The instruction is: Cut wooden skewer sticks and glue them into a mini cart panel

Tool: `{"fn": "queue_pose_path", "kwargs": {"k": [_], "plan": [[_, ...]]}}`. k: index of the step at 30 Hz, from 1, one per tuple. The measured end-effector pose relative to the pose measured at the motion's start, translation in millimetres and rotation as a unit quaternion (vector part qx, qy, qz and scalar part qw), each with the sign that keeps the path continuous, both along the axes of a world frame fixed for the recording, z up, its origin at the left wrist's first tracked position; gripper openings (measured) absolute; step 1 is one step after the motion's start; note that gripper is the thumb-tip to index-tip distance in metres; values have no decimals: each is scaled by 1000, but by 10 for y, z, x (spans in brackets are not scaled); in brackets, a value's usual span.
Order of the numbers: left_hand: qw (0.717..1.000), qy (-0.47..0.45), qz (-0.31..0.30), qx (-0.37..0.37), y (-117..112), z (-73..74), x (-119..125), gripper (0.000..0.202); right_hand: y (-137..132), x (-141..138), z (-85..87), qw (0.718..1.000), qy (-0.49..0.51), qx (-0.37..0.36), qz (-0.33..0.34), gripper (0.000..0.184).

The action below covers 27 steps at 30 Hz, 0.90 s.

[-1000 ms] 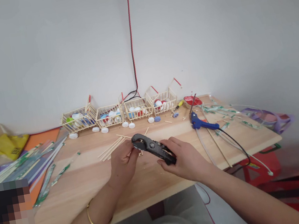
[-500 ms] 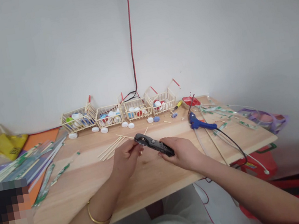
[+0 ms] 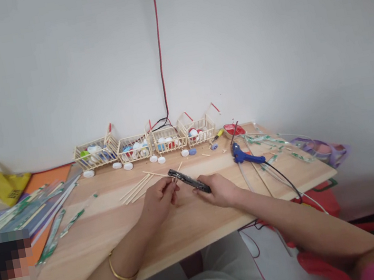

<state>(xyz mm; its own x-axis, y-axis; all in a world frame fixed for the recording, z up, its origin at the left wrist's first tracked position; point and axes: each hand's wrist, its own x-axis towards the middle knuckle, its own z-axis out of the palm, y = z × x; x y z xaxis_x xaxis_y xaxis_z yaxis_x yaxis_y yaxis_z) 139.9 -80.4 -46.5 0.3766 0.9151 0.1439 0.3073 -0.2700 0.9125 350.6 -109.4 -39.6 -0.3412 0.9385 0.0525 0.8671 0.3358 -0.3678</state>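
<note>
My right hand (image 3: 219, 190) is closed round the handle end of a dark, plier-like hand tool (image 3: 191, 181). The tool's head points left and slightly away, over the table. Right beside that head my left hand (image 3: 158, 200) is pinched, with a pale sliver of a thin wooden stick showing at the fingertips. The fingers hide most of it. Several loose thin sticks (image 3: 137, 189) lie on the wooden table (image 3: 188, 226) just beyond the left hand. Behind them, small stick-built carts with bottle-cap wheels, such as this cart (image 3: 134, 148), hold coloured caps.
A blue glue gun (image 3: 247, 154) with a black cord lies to the right, near a red dish (image 3: 234, 129) and a yellow-handled knife (image 3: 219, 133). Wrapped sticks (image 3: 54, 236) and a yellow bag (image 3: 9, 188) are at the left. Red stools stand below the table's right edge.
The tool has turned in my right hand and now shows a narrower side. Its head has come down close to my left fingertips. The whole view has shifted slightly.
</note>
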Motion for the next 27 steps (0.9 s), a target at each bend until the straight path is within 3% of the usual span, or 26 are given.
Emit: {"fn": "queue_pose_path", "kwargs": {"k": [15, 22, 27], "plan": [[993, -85, -35, -72, -40, 43, 56, 23, -32, 86, 130, 995, -99, 33, -2, 34], [990, -98, -43, -90, 16, -86, 35, 26, -2, 25, 75, 994, -101, 25, -14, 34], [997, -59, -14, -50, 52, -153, 20, 25, 54, -26, 34, 994, -106, 17, -5, 34]]}}
